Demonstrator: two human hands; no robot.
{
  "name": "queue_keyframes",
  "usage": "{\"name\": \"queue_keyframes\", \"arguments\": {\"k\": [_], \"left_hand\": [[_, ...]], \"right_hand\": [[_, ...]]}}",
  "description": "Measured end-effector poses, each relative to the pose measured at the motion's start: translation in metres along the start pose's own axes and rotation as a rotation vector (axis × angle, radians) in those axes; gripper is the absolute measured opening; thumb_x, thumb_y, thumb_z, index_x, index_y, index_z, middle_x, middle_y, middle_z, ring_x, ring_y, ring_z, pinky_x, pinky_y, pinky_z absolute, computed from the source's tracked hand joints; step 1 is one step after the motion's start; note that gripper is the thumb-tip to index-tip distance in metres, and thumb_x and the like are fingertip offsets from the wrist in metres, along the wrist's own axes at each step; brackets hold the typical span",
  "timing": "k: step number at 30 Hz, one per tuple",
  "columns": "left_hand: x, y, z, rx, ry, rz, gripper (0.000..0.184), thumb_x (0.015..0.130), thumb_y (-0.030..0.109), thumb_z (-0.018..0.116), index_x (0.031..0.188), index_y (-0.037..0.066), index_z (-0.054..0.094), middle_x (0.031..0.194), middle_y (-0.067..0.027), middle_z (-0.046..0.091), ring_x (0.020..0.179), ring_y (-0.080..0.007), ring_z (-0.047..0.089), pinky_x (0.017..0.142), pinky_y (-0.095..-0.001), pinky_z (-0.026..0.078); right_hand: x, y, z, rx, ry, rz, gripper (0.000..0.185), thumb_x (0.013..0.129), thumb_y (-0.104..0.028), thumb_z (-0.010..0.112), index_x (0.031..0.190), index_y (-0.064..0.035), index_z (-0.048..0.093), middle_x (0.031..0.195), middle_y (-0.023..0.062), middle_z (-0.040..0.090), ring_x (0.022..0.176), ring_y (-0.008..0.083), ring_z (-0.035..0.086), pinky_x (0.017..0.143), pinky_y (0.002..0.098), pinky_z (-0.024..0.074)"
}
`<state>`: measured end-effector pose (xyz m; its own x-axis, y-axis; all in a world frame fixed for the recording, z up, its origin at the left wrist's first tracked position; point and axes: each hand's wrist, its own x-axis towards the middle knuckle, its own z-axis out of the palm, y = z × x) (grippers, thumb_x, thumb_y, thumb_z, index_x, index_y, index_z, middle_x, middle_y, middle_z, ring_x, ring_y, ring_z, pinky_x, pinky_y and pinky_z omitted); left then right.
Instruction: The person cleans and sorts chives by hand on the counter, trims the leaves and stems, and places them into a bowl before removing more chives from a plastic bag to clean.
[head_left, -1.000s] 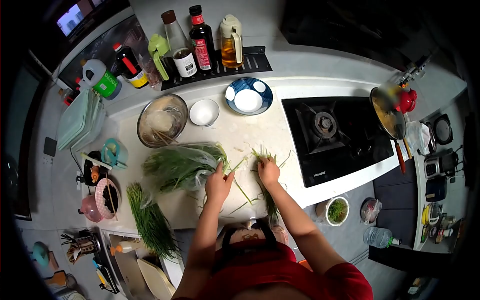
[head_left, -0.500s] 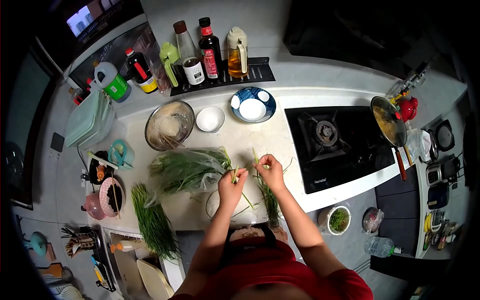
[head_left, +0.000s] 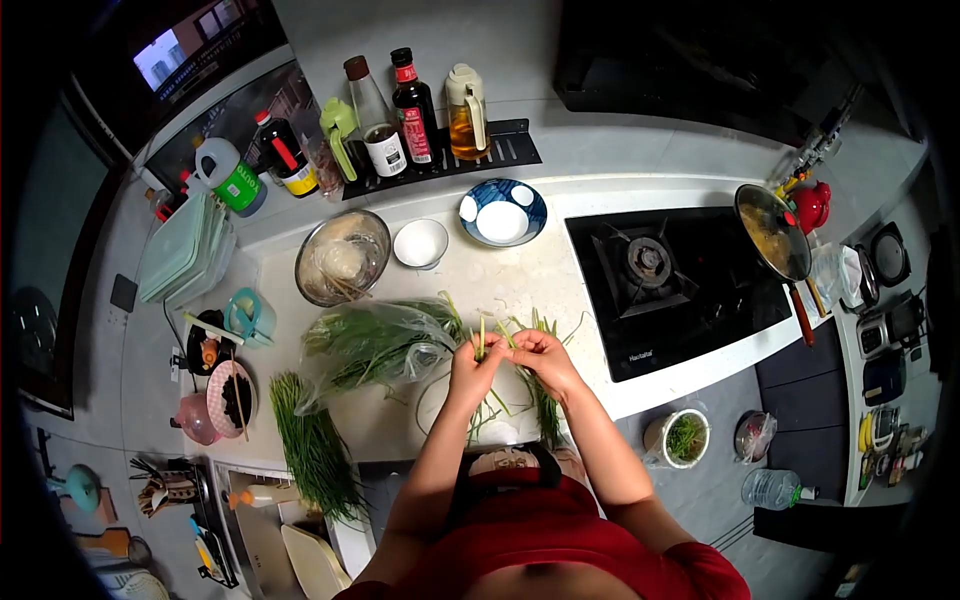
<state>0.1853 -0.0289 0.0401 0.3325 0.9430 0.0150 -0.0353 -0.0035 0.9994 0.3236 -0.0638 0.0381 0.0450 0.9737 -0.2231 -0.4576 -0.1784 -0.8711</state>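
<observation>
My left hand (head_left: 472, 374) is closed in a pinch around thin garlic chives (head_left: 482, 334), whose pale ends poke up above the fingers. Right against it, my right hand (head_left: 547, 363) also pinches a chive stalk. Loose green blades dangle below the left hand, over a pale rounded surface (head_left: 436, 398) on the counter. A small pile of chives (head_left: 546, 415) lies beneath my right wrist, partly covered by it. To the left, a clear plastic bag (head_left: 425, 352) holds more chives. Another chive bundle (head_left: 312, 445) hangs over the counter's front edge.
Behind the hands stand a metal bowl with dough (head_left: 343, 258), a white bowl (head_left: 420, 243) and a blue-patterned bowl (head_left: 503, 213). A gas hob (head_left: 690, 290) is at the right, with a lidded pan (head_left: 772, 232). A white bucket (head_left: 678, 440) with green scraps sits lower right.
My hands have come together; a gap separated them before. The right hand has moved left and slightly down to meet the left one. The view has shifted slightly.
</observation>
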Motion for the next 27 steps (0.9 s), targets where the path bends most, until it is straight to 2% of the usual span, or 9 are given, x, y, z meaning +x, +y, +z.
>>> {"name": "queue_keyframes", "arguments": {"k": [2, 5, 6, 9, 13, 14, 18, 22, 27], "left_hand": [[-0.001, -0.002, -0.002, 0.227, 0.086, 0.009, 0.011, 0.083, 0.014, 0.057, 0.085, 0.003, 0.055, 0.074, -0.0037, 0.060, 0.064, -0.0108, 0.054, 0.058, -0.0246, 0.042], [0.003, 0.005, -0.008, 0.665, 0.235, 0.263, 0.015, 0.082, 0.017, 0.057, 0.085, 0.003, 0.054, 0.074, -0.0111, 0.060, 0.063, -0.0230, 0.057, 0.055, -0.0316, 0.043], [0.005, 0.007, -0.011, 0.671, 0.261, 0.337, 0.016, 0.080, 0.018, 0.058, 0.085, 0.002, 0.054, 0.075, -0.0159, 0.058, 0.064, -0.0328, 0.056, 0.054, -0.0372, 0.043], [0.012, 0.010, -0.020, 0.757, 0.364, 0.338, 0.016, 0.080, 0.017, 0.058, 0.085, 0.003, 0.054, 0.073, -0.0147, 0.058, 0.064, -0.0329, 0.056, 0.055, -0.0379, 0.043], [0.021, 0.010, -0.037, 0.765, 0.280, 0.348, 0.012, 0.076, 0.015, 0.062, 0.078, 0.004, 0.058, 0.072, -0.0126, 0.058, 0.065, -0.0290, 0.056, 0.055, -0.0348, 0.043], [0.020, 0.008, -0.037, 0.751, 0.259, 0.295, 0.011, 0.074, 0.013, 0.065, 0.079, 0.004, 0.061, 0.072, -0.0105, 0.058, 0.064, -0.0237, 0.057, 0.055, -0.0315, 0.044], [0.013, 0.012, -0.023, 0.441, 0.229, 0.292, 0.017, 0.073, 0.014, 0.067, 0.085, 0.002, 0.062, 0.071, -0.0061, 0.059, 0.060, -0.0182, 0.056, 0.056, -0.0286, 0.044], [0.004, 0.006, -0.012, 0.007, 0.070, -0.068, 0.017, 0.075, 0.012, 0.068, 0.082, -0.001, 0.062, 0.068, 0.0000, 0.059, 0.058, -0.0040, 0.048, 0.053, -0.0203, 0.040], [0.002, 0.005, -0.017, -0.043, 0.031, -0.103, 0.012, 0.078, 0.011, 0.064, 0.082, 0.000, 0.062, 0.070, -0.0019, 0.061, 0.061, -0.0056, 0.051, 0.056, -0.0198, 0.040]], "right_hand": [[-0.002, 0.001, -0.001, 0.030, 0.012, 0.055, 0.008, 0.077, -0.002, 0.063, 0.084, -0.0009, 0.058, 0.072, 0.0019, 0.058, 0.067, 0.0080, 0.053, 0.063, 0.0194, 0.0422], [-0.008, -0.003, 0.001, -0.004, 0.102, 0.083, 0.007, 0.078, -0.004, 0.061, 0.083, 0.0014, 0.059, 0.069, 0.0053, 0.058, 0.062, 0.0111, 0.053, 0.058, 0.0219, 0.0419], [-0.009, -0.003, 0.000, -0.019, 0.080, 0.089, 0.007, 0.079, -0.004, 0.060, 0.083, 0.0016, 0.060, 0.070, 0.0053, 0.058, 0.061, 0.0110, 0.053, 0.058, 0.0221, 0.0420], [-0.012, -0.003, -0.004, -0.045, 0.039, 0.115, 0.008, 0.079, -0.005, 0.060, 0.083, 0.0023, 0.061, 0.070, 0.0051, 0.058, 0.061, 0.0109, 0.052, 0.057, 0.0225, 0.0422], [-0.016, -0.004, -0.004, -0.026, 0.047, 0.151, 0.012, 0.081, -0.007, 0.058, 0.086, 0.0033, 0.061, 0.070, 0.0048, 0.058, 0.061, 0.0107, 0.052, 0.056, 0.0224, 0.0418], [-0.016, -0.004, -0.004, -0.021, 0.046, 0.157, 0.013, 0.082, -0.008, 0.058, 0.086, 0.0034, 0.061, 0.070, 0.0047, 0.058, 0.061, 0.0107, 0.052, 0.056, 0.0222, 0.0417], [-0.016, -0.004, 0.005, -0.019, 0.028, 0.157, 0.017, 0.083, -0.012, 0.057, 0.087, 0.0032, 0.062, 0.070, 0.0039, 0.059, 0.060, 0.0088, 0.050, 0.057, 0.0208, 0.0407], [-0.017, -0.002, 0.013, -0.028, -0.004, 0.167, 0.017, 0.085, -0.014, 0.055, 0.088, 0.0009, 0.062, 0.072, 0.0040, 0.059, 0.061, 0.0096, 0.052, 0.057, 0.0214, 0.0422], [-0.020, -0.003, 0.019, -0.028, 0.030, 0.140, 0.020, 0.085, -0.017, 0.055, 0.093, 0.0003, 0.061, 0.076, 0.0051, 0.061, 0.065, 0.0100, 0.054, 0.059, 0.0225, 0.0440]]}}
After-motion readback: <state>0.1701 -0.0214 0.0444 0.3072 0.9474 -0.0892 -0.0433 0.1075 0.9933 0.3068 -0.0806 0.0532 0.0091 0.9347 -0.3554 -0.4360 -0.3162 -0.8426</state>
